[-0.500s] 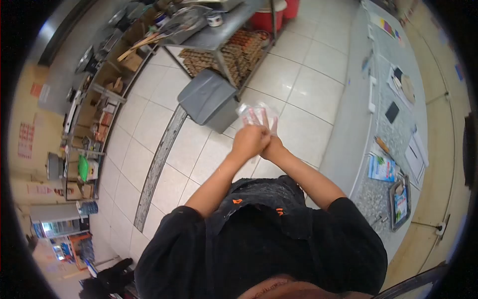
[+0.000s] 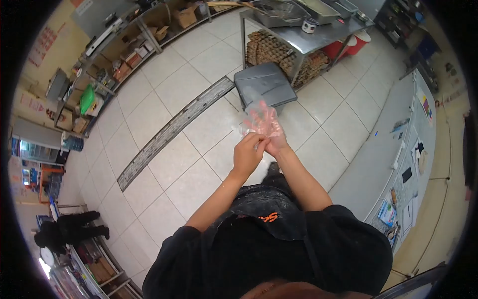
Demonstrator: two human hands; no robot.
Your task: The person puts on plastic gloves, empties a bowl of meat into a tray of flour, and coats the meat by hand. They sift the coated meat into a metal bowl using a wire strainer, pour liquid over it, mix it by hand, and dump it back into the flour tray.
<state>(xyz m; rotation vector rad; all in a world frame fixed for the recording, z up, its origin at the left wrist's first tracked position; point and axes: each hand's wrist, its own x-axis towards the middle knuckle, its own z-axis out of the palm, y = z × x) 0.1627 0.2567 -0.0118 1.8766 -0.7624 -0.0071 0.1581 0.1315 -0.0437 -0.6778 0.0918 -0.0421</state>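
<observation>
A clear plastic glove (image 2: 258, 115) covers the spread fingers of my right hand (image 2: 271, 130), with its loose film sticking out past them. At the wrist end of the glove, my left hand (image 2: 249, 152) pinches the plastic between thumb and fingers. Both hands touch each other in front of my dark apron (image 2: 249, 199). Just beyond the gloved fingers stands a grey lidded bin (image 2: 265, 82).
A metal table (image 2: 323, 40) holds trays and a small tub, with stacked egg cartons (image 2: 271, 52) beneath. A long floor grate (image 2: 174, 127) runs to the bin. Shelves line the left; a speckled counter (image 2: 406, 187) with a phone and papers is at the right.
The view has turned, so the bin and table appear farther right. My right palm now shows more fully inside the plastic, and my left hand has shifted to the glove's wrist edge.
</observation>
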